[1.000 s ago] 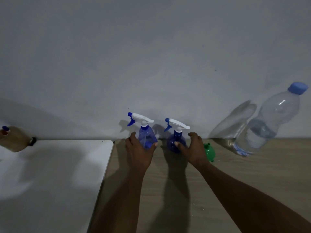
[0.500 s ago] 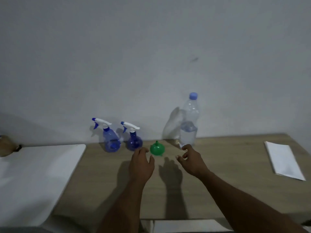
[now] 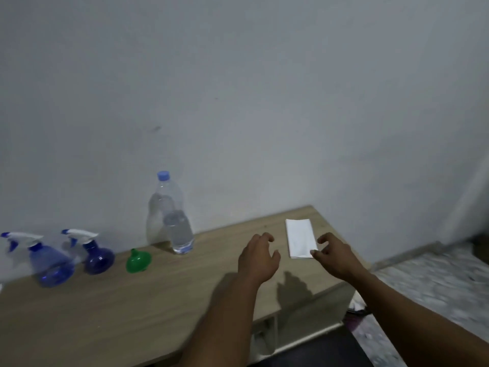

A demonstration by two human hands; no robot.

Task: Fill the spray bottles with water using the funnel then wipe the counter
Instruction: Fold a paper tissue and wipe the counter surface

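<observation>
Two blue spray bottles with white trigger heads stand at the counter's far left: a lighter one (image 3: 51,263) and a darker one (image 3: 96,254). A green funnel (image 3: 138,260) lies on its side beside them. A clear water bottle (image 3: 173,221) with a blue cap stands against the wall. A folded white cloth (image 3: 300,237) lies at the right end of the wooden counter (image 3: 119,308). My left hand (image 3: 258,258) hovers left of the cloth, fingers curled and apart. My right hand (image 3: 334,256) is at the cloth's near right corner, fingertips touching its edge, holding nothing.
A plain grey wall runs behind the counter. The counter's right edge drops to a speckled floor (image 3: 428,282). Open shelf space shows under the counter's front edge (image 3: 267,337).
Both hands have left the spray bottles and travelled right across the counter to the white cloth. My view has swung right, so the bottles and funnel now sit at the left.
</observation>
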